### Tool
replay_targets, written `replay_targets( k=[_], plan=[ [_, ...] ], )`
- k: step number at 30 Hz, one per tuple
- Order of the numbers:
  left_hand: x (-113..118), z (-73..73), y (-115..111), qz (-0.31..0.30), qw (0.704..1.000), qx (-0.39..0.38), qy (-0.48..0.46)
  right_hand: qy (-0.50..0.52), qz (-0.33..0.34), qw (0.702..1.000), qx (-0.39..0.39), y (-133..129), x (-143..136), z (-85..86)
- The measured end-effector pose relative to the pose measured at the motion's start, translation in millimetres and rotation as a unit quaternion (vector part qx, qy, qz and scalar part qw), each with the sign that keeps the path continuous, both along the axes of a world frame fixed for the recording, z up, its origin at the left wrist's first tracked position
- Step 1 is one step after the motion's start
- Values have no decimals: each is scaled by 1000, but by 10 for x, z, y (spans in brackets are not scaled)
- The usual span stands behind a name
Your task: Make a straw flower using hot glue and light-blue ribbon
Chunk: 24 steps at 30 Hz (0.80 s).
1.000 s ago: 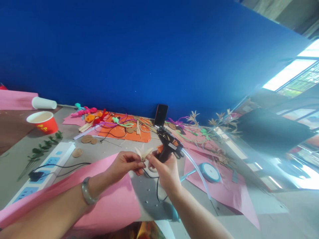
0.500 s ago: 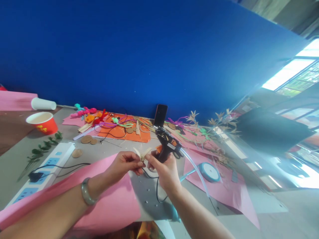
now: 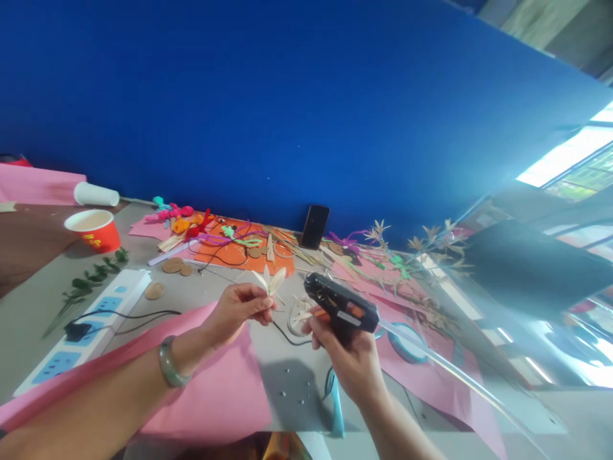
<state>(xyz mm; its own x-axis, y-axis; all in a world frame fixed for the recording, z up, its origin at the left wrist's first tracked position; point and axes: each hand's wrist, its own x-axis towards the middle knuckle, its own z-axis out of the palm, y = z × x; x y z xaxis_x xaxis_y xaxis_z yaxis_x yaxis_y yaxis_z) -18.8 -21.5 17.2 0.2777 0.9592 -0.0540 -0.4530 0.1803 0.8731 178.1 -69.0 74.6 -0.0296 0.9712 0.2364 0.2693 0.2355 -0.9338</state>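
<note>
My left hand (image 3: pixel 251 308) is closed in a pinch at the base of a small flower with pale, cream petals (image 3: pixel 275 281). The petals stand upright above the fingertips. In my right hand (image 3: pixel 352 358) is a black hot glue gun (image 3: pixel 342 303), its nozzle end tilted up to the left and apart from the flower. A long translucent glue stick (image 3: pixel 445 363) sticks out of its back. Between the hands, close to the right fingertips, lies a small round clear dish (image 3: pixel 294 317) with pale bits, partly hidden by the fingers.
A white power strip (image 3: pixel 125 291) with a black plug lies left, near a red paper cup (image 3: pixel 98 236) and a green leafy sprig (image 3: pixel 93 279). A phone (image 3: pixel 315 227) leans on the blue wall. Pink paper (image 3: pixel 211 390), a blue ribbon roll (image 3: pixel 407 345) and dried stems (image 3: pixel 431 246) lie around.
My right hand has drawn the glue gun away from the flower, to the right and down, and turned it flatter. The left hand still holds the flower, now apart from the right hand.
</note>
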Motion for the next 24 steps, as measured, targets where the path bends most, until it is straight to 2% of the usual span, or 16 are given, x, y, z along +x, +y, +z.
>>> replay_targets(
  k=[5,7,11,16,24],
  plan=[
    [5,-13,0,2,1000,1,-8,-166,5,986,5,-87,141,6],
    [6,-9,-2,3,1000,3,-9,-203,3,979,5,-101,159,28],
    [1,-5,4,6,1000,11,-2,-212,12,977,1,-101,132,80],
    [-4,-9,9,2,999,33,13,-252,59,966,-30,-99,106,105],
    [6,24,-14,4,999,42,19,-310,66,948,-28,-79,107,105]
  ],
)
